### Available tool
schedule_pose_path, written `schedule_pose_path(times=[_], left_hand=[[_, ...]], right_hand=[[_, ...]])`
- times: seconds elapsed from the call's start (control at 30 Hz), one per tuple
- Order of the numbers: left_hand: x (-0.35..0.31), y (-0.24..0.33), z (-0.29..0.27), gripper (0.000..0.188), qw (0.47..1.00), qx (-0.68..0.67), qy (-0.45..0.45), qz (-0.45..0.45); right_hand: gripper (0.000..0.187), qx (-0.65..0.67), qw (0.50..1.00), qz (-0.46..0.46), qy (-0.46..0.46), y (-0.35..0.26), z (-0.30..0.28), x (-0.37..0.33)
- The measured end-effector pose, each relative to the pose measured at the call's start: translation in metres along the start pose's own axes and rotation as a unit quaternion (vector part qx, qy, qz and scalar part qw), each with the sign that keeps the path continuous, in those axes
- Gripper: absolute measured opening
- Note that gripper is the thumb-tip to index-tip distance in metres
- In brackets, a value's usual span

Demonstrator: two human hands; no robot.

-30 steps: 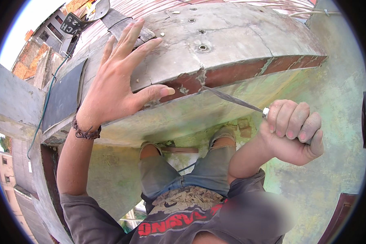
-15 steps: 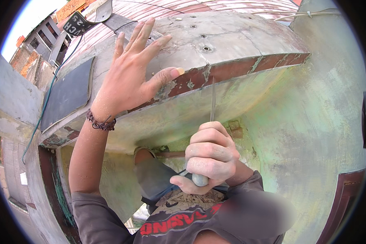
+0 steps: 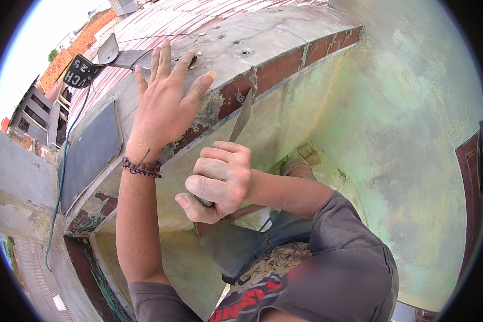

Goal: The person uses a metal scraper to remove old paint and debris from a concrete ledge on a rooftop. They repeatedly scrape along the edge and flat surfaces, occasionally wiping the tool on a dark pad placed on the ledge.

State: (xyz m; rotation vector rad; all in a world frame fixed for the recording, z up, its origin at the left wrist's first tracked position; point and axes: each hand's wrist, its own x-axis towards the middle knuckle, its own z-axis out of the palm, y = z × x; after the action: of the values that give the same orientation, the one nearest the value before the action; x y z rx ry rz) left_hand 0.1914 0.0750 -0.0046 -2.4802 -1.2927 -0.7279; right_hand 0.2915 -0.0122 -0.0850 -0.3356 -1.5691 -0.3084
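My left hand [image 3: 167, 110] rests with spread fingers on the top of a grey concrete ledge [image 3: 284, 32], near its front edge. A braided bracelet [image 3: 141, 167] circles that wrist. In my right hand [image 3: 220, 180], dusted with pale powder, the fingers are wrapped round the handle of a scraper [image 3: 242, 119]. Its metal blade points up and away, with the tip at the flaking red-brown painted edge [image 3: 278, 68] of the ledge. Most of the handle is hidden in my fist. Grey bare patches show in the paint beside my left thumb.
A dark flat sheet [image 3: 93, 153] lies on the ledge at left, beside a hanging green cable [image 3: 64, 177]. A bent metal plate [image 3: 80, 70] stands beyond my fingers. Red corrugated roofing [image 3: 166, 21] lies behind, and a blotchy green wall [image 3: 402, 161] rises at right.
My right hand and scraper have moved left along the ledge edge, and the blade now shows more of its broad side. My left hand stays spread on the ledge; the view has shifted.
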Motion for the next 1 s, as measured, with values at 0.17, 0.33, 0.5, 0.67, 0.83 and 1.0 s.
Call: schedule_pose_path(times=[0.17,0.33,0.5,0.67,0.83,1.0], left_hand=[[-0.001,-0.003,-0.001,0.064,0.999,-0.027,-0.013,-0.011],[0.000,0.001,-0.004,0.064,0.998,-0.049,-0.021,-0.020],[-0.001,-0.001,-0.001,0.064,0.999,-0.044,-0.020,-0.018],[-0.002,-0.001,-0.002,0.065,0.998,-0.048,-0.020,-0.019],[-0.001,-0.002,-0.001,0.064,0.999,-0.034,-0.030,-0.025],[0.001,-0.001,-0.001,0.064,0.998,-0.036,-0.039,-0.036]], right_hand=[[0.021,-0.034,0.999,-0.010,-0.022,0.001,0.002,0.000],[0.019,-0.011,0.999,-0.011,-0.042,-0.009,0.000,-0.005],[0.018,-0.028,0.999,0.006,-0.018,-0.006,-0.004,0.004],[0.017,0.025,0.999,-0.023,-0.032,-0.019,-0.001,0.001],[0.017,0.009,0.998,-0.025,-0.050,-0.032,0.001,0.003],[0.015,-0.055,0.998,-0.005,-0.019,0.004,-0.005,0.007]])
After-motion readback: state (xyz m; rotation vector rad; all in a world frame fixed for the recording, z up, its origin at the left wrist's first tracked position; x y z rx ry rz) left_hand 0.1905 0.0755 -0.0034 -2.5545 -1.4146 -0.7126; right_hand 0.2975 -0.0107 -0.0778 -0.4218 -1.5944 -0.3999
